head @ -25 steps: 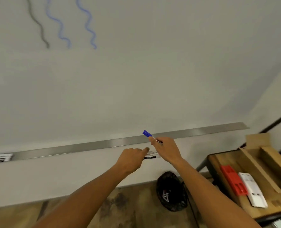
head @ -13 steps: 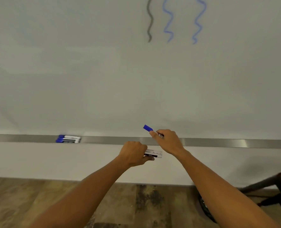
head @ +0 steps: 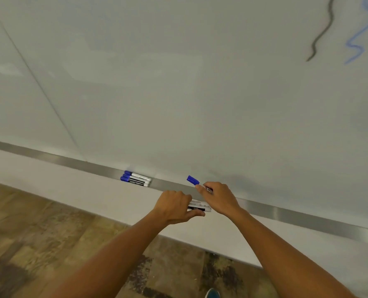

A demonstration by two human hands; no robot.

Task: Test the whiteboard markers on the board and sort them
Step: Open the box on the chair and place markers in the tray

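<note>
A blue-capped marker [head: 193,180] is pinched in the right hand [head: 219,198] just above the metal tray [head: 286,214]. A couple of white markers [head: 199,206] are gripped by the left hand [head: 174,206] just below the tray. Three blue-capped markers [head: 135,179] are parked in the tray, off to the left.

what i can't make out from here

my right hand [head: 218,197] covers most of the blue-capped marker [head: 193,180], and my left hand [head: 174,206] hides all but the ends of the marker barrels [head: 199,206]; their print is too small to read. the blue squiggle [head: 360,33] runs off the right edge. a teal shoe tip [head: 212,294] is cut off at the bottom.
</note>
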